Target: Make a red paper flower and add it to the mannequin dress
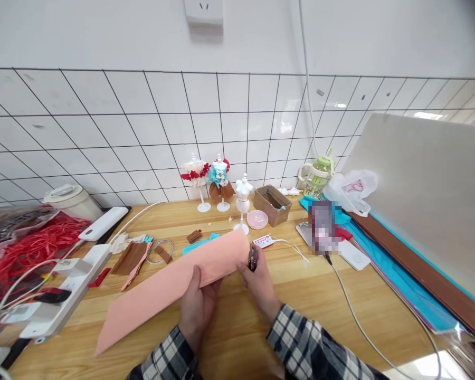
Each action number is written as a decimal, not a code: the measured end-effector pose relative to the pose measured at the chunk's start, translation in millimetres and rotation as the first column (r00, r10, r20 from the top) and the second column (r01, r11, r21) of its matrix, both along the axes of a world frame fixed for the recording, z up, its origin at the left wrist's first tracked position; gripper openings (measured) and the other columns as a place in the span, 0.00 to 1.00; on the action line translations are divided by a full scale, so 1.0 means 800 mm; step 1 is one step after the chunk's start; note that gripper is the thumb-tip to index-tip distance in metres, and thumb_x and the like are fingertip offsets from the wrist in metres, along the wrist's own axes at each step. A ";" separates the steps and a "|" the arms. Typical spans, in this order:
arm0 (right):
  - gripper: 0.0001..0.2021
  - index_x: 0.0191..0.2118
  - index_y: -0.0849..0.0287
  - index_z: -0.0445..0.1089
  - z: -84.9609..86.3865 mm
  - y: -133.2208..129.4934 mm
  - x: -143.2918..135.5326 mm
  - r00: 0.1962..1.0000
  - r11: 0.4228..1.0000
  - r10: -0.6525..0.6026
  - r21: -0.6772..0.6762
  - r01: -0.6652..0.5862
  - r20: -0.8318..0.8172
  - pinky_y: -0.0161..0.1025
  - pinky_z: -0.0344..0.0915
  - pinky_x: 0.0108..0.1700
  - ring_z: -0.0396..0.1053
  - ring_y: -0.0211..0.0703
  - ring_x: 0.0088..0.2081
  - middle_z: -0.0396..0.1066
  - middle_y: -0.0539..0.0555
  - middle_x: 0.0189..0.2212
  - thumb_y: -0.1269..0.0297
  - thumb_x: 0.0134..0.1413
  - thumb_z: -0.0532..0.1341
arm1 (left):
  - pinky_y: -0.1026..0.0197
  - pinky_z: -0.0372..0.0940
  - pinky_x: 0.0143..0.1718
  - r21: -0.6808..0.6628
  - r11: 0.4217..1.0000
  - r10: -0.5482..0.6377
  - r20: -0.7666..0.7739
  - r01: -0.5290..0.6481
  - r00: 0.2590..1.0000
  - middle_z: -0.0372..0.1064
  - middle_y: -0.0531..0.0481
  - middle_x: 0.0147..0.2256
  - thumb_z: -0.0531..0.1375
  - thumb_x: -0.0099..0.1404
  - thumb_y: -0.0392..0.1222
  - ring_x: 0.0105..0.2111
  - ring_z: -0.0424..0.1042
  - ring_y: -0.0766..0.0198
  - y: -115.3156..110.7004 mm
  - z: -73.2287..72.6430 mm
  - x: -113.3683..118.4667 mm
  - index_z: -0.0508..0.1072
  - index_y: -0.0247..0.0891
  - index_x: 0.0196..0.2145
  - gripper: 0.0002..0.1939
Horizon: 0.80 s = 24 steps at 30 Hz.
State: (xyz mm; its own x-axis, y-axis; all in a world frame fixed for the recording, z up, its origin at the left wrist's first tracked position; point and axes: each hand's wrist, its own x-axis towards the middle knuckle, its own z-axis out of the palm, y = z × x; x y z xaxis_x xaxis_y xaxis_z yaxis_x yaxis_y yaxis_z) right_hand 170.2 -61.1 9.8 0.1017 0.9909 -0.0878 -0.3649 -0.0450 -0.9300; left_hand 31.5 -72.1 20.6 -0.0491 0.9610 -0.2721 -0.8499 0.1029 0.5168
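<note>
Over table (312,311): left hand (199,305) clasping one pink sheet (158,295), right hand (258,278) one dark tool (253,258); three mannequins (243,189) behind.

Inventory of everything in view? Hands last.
Main items; small clutter left out.
Long paper-like sheet: 1, salmon, front centre
Small metal tool: 1, dark, sheet's right end
White plastic mannequin stands: 3, white, back centre
Round shallow bowl: 1, pink, beside nearest stand
Open cardboard box: 1, brown, beside bowl
Lidded bottle: 1, green, back right
Plastic bag: 1, white, right
Crinkled scraps: several, mixed, left of centre
Printed card: 1, red/white, centre
Pixelated object: 1, purplish, right
Long power strip: 1, white, left
Shredded strands: uncounted, red, far left
Layered sheets: several, blue/brown, right
Wooden table: 1, tan, foreground
Left hand: 1, plaid cuff, gripping sheet
Right hand: 1, plaid cuff, gripping tool
</note>
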 end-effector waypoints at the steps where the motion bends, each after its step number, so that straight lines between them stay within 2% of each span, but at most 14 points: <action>1: 0.31 0.54 0.52 0.54 -0.008 -0.002 -0.006 1.000 0.999 -0.004 -0.048 0.003 -0.012 0.28 0.49 0.16 0.53 0.29 0.18 0.67 0.50 0.35 0.57 0.46 0.65 | 0.57 0.68 0.49 0.029 0.998 0.051 -0.007 -0.051 0.999 0.73 0.43 0.48 0.49 0.69 0.42 0.45 0.74 0.59 0.006 -0.003 -0.003 0.64 0.39 0.57 0.20; 3: 0.23 0.50 0.54 0.57 -0.025 -0.008 -0.016 0.998 0.990 0.063 -0.125 -0.063 -0.005 0.28 0.50 0.15 0.53 0.28 0.17 0.66 0.49 0.33 0.52 0.50 0.61 | 0.58 0.69 0.48 0.049 0.995 0.091 -0.023 -0.090 0.996 0.74 0.45 0.47 0.50 0.69 0.46 0.45 0.74 0.59 0.012 -0.010 -0.008 0.66 0.41 0.56 0.20; 5: 0.18 0.41 0.56 0.61 -0.036 -0.014 -0.023 0.979 0.976 0.188 -0.121 -0.178 0.079 0.30 0.55 0.16 0.55 0.29 0.16 0.66 0.49 0.29 0.48 0.52 0.57 | 0.60 0.70 0.48 0.027 0.997 0.070 -0.086 -0.068 0.994 0.75 0.47 0.46 0.55 0.66 0.47 0.44 0.75 0.60 0.011 -0.018 -0.011 0.68 0.41 0.53 0.20; 7: 0.19 0.39 0.57 0.62 -0.040 -0.017 -0.024 0.946 0.954 0.290 -0.118 -0.274 0.145 0.31 0.58 0.17 0.59 0.31 0.15 0.67 0.48 0.27 0.45 0.54 0.54 | 0.61 0.70 0.48 -0.006 0.999 0.047 -0.191 -0.049 0.980 0.75 0.49 0.45 0.61 0.61 0.43 0.44 0.74 0.60 0.008 -0.024 -0.012 0.71 0.41 0.50 0.18; 9: 0.21 0.43 0.56 0.62 -0.039 -0.019 -0.023 0.915 0.932 0.356 -0.143 -0.333 0.192 0.32 0.56 0.16 0.59 0.32 0.14 0.66 0.46 0.22 0.43 0.54 0.53 | 0.60 0.69 0.49 -0.021 0.998 0.056 -0.299 -0.065 0.953 0.76 0.51 0.44 0.63 0.57 0.40 0.46 0.73 0.59 0.006 -0.028 -0.013 0.74 0.41 0.45 0.16; 11: 0.22 0.42 0.56 0.64 -0.037 -0.019 -0.022 0.895 0.933 0.360 -0.130 -0.337 0.264 0.31 0.53 0.18 0.58 0.33 0.14 0.62 0.44 0.17 0.42 0.56 0.51 | 0.56 0.69 0.50 -0.032 0.995 0.072 -0.377 -0.090 0.924 0.76 0.53 0.42 0.64 0.56 0.40 0.47 0.73 0.58 0.006 -0.031 -0.015 0.75 0.43 0.39 0.11; 14: 0.24 0.33 0.57 0.67 -0.036 -0.022 -0.024 0.901 0.962 0.264 -0.029 -0.271 0.345 0.32 0.53 0.22 0.58 0.34 0.19 0.59 0.46 0.15 0.40 0.57 0.48 | 0.51 0.68 0.50 -0.046 0.997 0.042 -0.417 -0.068 0.908 0.78 0.53 0.36 0.64 0.54 0.42 0.44 0.74 0.56 0.006 -0.032 -0.016 0.75 0.42 0.33 0.07; 15: 0.25 0.31 0.57 0.67 -0.036 -0.023 -0.025 0.905 0.963 0.260 -0.025 -0.267 0.335 0.32 0.53 0.22 0.57 0.34 0.19 0.59 0.46 0.15 0.39 0.57 0.47 | 0.50 0.67 0.51 -0.041 0.998 0.018 -0.419 -0.039 0.908 0.77 0.53 0.36 0.64 0.55 0.43 0.44 0.74 0.55 0.006 -0.032 -0.015 0.75 0.41 0.33 0.07; 17: 0.27 0.32 0.57 0.64 -0.037 -0.026 -0.029 0.907 0.942 0.335 -0.096 -0.321 0.255 0.32 0.52 0.19 0.56 0.33 0.16 0.60 0.45 0.15 0.36 0.55 0.46 | 0.49 0.64 0.54 -0.001 1.000 -0.016 -0.432 0.017 0.902 0.77 0.50 0.39 0.63 0.57 0.46 0.47 0.72 0.55 0.006 -0.030 -0.011 0.75 0.39 0.36 0.10; 20: 0.29 0.35 0.56 0.59 -0.037 -0.030 -0.033 0.895 0.888 0.439 -0.192 -0.419 0.076 0.31 0.50 0.14 0.55 0.32 0.12 0.63 0.45 0.17 0.32 0.50 0.45 | 0.53 0.56 0.60 0.101 0.994 0.021 -0.457 0.029 0.889 0.74 0.49 0.47 0.59 0.61 0.48 0.54 0.66 0.57 0.008 -0.027 -0.004 0.74 0.39 0.42 0.14; 22: 0.30 0.35 0.56 0.59 -0.036 -0.028 -0.031 0.918 0.899 0.398 -0.201 -0.389 0.003 0.31 0.48 0.13 0.53 0.30 0.12 0.64 0.45 0.19 0.30 0.46 0.49 | 0.53 0.53 0.62 0.140 0.990 0.061 -0.449 0.003 0.892 0.72 0.49 0.49 0.58 0.62 0.48 0.57 0.63 0.58 0.010 -0.024 -0.002 0.72 0.39 0.46 0.17; 24: 0.29 0.35 0.57 0.61 -0.031 -0.025 -0.025 0.954 0.925 0.279 -0.235 -0.297 -0.107 0.29 0.43 0.13 0.48 0.27 0.13 0.61 0.44 0.19 0.32 0.44 0.54 | 0.52 0.55 0.61 0.136 0.990 0.077 -0.435 -0.019 0.897 0.72 0.49 0.49 0.57 0.63 0.48 0.58 0.61 0.57 0.010 -0.023 -0.003 0.71 0.39 0.48 0.18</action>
